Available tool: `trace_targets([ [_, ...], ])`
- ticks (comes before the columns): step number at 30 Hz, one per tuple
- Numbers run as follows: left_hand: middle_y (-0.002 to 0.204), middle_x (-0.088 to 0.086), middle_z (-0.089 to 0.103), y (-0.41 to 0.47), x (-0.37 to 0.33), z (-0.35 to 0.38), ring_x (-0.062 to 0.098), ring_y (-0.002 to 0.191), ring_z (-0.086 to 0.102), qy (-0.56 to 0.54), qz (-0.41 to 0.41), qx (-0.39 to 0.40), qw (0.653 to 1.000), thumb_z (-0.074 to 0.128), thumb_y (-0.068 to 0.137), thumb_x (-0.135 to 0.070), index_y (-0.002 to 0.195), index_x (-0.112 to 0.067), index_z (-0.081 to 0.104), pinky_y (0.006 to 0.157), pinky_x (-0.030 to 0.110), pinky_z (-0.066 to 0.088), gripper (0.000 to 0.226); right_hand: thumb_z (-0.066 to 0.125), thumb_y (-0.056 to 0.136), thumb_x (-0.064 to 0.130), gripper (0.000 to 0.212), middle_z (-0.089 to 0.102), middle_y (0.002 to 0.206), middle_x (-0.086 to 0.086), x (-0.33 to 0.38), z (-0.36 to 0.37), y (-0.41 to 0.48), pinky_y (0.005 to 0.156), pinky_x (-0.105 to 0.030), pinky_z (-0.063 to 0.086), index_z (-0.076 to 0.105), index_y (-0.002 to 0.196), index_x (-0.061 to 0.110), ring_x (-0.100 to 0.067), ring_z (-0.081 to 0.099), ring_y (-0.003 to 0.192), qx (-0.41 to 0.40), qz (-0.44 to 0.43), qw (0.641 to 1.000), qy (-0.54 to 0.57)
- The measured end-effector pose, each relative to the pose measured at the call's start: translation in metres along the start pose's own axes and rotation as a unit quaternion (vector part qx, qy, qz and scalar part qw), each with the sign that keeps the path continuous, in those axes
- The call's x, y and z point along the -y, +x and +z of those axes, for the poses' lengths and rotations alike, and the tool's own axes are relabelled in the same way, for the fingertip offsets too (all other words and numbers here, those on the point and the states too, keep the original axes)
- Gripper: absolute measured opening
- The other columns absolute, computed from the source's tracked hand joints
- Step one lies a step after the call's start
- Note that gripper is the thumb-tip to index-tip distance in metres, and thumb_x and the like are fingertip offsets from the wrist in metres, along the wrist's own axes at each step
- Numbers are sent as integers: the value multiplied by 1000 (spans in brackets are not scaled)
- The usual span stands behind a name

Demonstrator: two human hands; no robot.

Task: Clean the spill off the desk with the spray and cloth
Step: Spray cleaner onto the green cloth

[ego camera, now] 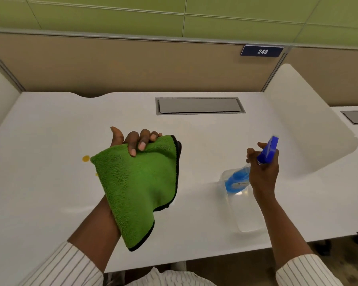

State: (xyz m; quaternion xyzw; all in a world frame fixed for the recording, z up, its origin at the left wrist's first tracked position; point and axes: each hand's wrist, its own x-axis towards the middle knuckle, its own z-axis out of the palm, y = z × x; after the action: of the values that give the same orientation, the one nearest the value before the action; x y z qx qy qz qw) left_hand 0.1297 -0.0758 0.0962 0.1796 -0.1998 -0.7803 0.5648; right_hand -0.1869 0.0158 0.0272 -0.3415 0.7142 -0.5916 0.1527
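Note:
My left hand [132,141] grips the top edge of a folded green cloth [139,186] with a black hem, holding it up over the white desk [50,193]. A small yellow-orange spill [86,158] lies on the desk just left of the cloth; a smaller speck [96,174] shows at the cloth's edge. My right hand [264,172] holds a clear spray bottle [239,195] by its neck, below the blue trigger head [269,150]. The bottle has a blue label and is tilted, its base toward me.
A grey cable hatch [199,105] is set into the desk's back. A white divider panel [306,120] rises at the right. A beige partition [112,65] with a blue sign "248" [262,51] closes the back. The desk's front edge is near my body.

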Motion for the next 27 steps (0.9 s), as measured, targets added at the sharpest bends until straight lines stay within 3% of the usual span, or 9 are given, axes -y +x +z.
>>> trace_targets([
  [4, 63, 0, 59, -1, -1, -18, 25, 83, 63, -19, 6, 41, 999, 16, 107, -66, 48, -18, 61, 107, 42, 38, 88, 69, 100, 25, 29, 70, 91, 19, 15, -9, 2, 91, -57, 63, 57, 125, 17, -4, 71, 77, 7, -47, 999, -2],
  [6, 64, 0, 61, 2, -5, -23, 25, 83, 64, -29, 14, 51, 998, 13, 107, -67, 49, -18, 63, 106, 42, 38, 91, 68, 96, 31, 41, 68, 99, 15, 34, -15, 1, 84, -41, 65, 57, 127, 7, -5, 69, 78, 27, -88, 996, 6],
  [8, 62, 0, 60, 3, -9, -23, 24, 80, 64, -37, 19, 52, 998, 10, 108, -67, 46, -18, 62, 104, 41, 39, 94, 64, 90, 39, 44, 68, 104, 18, 59, -21, -3, 75, -25, 63, 60, 122, 9, -7, 68, 79, 71, -125, 989, 20],
  [11, 58, 0, 57, 4, -14, -25, 24, 76, 63, -55, 21, 35, 998, 9, 108, -67, 42, -18, 59, 101, 41, 40, 96, 62, 90, 39, 21, 72, 99, 21, 102, -19, -18, 67, -16, 60, 66, 110, 33, -10, 69, 74, 199, -166, 964, 49],
  [13, 57, -1, 57, 6, -19, -26, 22, 74, 63, -51, 23, 43, 998, 6, 108, -68, 42, -18, 59, 101, 40, 40, 98, 62, 91, 27, 25, 74, 96, 15, 123, -9, -32, 62, -18, 60, 67, 107, 45, -13, 70, 74, 296, -190, 934, 61],
  [17, 57, -2, 58, 8, -24, -29, 21, 74, 63, -52, 39, 56, 996, 3, 107, -67, 42, -19, 60, 100, 39, 39, 99, 62, 89, 9, 28, 74, 86, -1, 136, 21, -71, 51, -33, 58, 71, 99, 33, -17, 66, 62, 419, -156, 893, 43],
  [21, 55, -2, 57, 6, -29, -29, 21, 71, 63, -53, 58, 42, 996, 3, 108, -66, 40, -18, 59, 98, 39, 40, 100, 66, 88, 22, 9, 74, 88, -7, 138, 46, -104, 50, -39, 55, 70, 95, 18, -20, 62, 58, 489, -112, 864, 46],
  [23, 53, -2, 56, 5, -32, -30, 21, 70, 63, -52, 68, 29, 996, 4, 108, -66, 39, -18, 58, 98, 39, 41, 100, 66, 86, 32, 22, 74, 89, -3, 140, 53, -112, 52, -30, 53, 70, 94, 12, -17, 61, 58, 501, -117, 856, 51],
  [27, 52, -2, 55, 3, -36, -33, 20, 69, 61, -44, 78, 5, 996, 3, 108, -66, 38, -18, 57, 96, 38, 41, 100, 71, 84, 43, 38, 68, 79, -5, 147, 59, -113, 54, -47, 52, 65, 88, 6, -31, 56, 54, 513, -124, 848, 38],
])
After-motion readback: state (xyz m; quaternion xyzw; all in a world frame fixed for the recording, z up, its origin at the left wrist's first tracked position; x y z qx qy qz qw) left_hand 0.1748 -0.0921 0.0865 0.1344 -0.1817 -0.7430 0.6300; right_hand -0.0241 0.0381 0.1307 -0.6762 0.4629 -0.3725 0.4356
